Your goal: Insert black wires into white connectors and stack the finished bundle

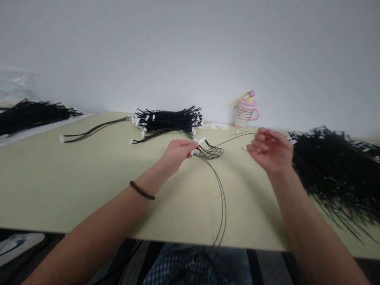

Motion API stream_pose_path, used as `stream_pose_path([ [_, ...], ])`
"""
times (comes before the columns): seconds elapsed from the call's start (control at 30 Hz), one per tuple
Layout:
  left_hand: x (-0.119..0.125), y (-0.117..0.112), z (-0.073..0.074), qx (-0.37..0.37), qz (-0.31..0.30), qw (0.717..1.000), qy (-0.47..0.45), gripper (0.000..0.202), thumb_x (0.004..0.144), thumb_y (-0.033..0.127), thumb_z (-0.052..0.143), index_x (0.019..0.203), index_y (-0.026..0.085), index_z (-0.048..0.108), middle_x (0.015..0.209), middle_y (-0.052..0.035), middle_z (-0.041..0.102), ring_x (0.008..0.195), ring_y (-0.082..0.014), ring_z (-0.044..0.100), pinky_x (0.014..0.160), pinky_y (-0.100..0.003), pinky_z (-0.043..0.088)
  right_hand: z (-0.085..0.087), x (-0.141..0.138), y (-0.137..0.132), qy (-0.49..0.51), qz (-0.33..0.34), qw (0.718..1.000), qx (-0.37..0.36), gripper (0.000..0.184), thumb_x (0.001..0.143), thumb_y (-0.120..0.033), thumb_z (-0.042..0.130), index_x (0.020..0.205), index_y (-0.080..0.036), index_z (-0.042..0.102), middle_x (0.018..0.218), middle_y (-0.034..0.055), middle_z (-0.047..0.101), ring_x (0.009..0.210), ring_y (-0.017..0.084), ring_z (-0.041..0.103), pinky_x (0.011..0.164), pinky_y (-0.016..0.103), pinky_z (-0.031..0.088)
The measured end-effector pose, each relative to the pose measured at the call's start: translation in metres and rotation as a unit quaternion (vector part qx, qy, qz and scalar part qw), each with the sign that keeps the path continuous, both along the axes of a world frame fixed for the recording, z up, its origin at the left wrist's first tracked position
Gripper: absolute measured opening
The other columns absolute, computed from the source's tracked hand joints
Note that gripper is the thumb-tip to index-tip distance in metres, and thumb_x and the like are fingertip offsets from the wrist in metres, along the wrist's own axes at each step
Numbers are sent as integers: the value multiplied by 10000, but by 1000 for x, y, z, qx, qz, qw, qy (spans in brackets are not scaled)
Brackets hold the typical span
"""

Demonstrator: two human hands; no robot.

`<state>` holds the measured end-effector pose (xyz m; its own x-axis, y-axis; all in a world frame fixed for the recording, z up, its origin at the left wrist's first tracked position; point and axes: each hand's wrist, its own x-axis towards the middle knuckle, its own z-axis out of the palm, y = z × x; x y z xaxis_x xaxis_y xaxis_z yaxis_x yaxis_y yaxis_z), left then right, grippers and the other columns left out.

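Note:
My left hand (177, 153) pinches a wire harness near the middle of the table, with a white connector (202, 141) sticking out past the thumb. Thin black wires loop out to the right of these fingers, and two long ones (221, 186) curve down over the table's front edge. Off to the right, my right hand (270, 151) is raised with its fingers curled closed. A single thin black wire (237, 137) runs from the harness to its fingertips. The wire's end inside those fingers is hidden.
Behind my left hand lies a bundle of finished-looking black cables (170, 120) with white connectors. Small white connectors (215, 126) lie beside a pink striped cup (246, 113) by the wall. Large piles of black wires lie at right (335, 166) and far left (32, 114). Loose cables (95, 130) lie left.

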<state>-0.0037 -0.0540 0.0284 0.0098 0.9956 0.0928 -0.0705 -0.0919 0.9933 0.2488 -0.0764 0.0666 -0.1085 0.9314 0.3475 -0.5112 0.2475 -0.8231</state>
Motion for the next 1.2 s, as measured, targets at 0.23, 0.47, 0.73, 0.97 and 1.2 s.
stream_pose_path([
  [0.23,3,-3,5,-34,32,999,-28,74,625,190,678,584,132,697,540,-7,500,534,-82,429,478,-201,330,-1,32,25,153,-155,976,-25,151,818,-216,498,731,-194,619,603,-61,543,419,4,405,429,127,358],
  [0.47,5,-10,9,-33,27,998,-49,72,608,195,693,589,125,693,563,-16,524,556,-86,441,481,-198,333,-22,-18,18,-228,-330,913,80,136,680,-283,695,740,-163,675,648,-3,623,443,62,484,416,193,375],
  [0.73,9,-14,9,-19,21,998,-63,110,603,235,704,610,126,696,583,-12,532,552,-80,429,475,-199,325,-42,-79,-23,-508,-301,762,266,171,781,-238,544,652,-168,631,532,2,578,482,98,504,505,218,389],
  [0.97,10,-13,10,-20,29,998,-60,107,593,232,698,609,126,697,587,-14,533,557,-86,428,479,-210,327,-46,-80,-22,-509,-311,770,227,163,755,-231,539,609,-176,587,519,-5,579,461,100,504,497,218,382],
  [1.2,9,-15,10,-17,24,998,-64,100,600,226,701,611,127,705,577,-15,532,554,-85,424,477,-208,316,-48,-82,-23,-490,-298,787,225,177,786,-240,521,642,-163,591,550,3,577,490,99,508,518,217,383],
])
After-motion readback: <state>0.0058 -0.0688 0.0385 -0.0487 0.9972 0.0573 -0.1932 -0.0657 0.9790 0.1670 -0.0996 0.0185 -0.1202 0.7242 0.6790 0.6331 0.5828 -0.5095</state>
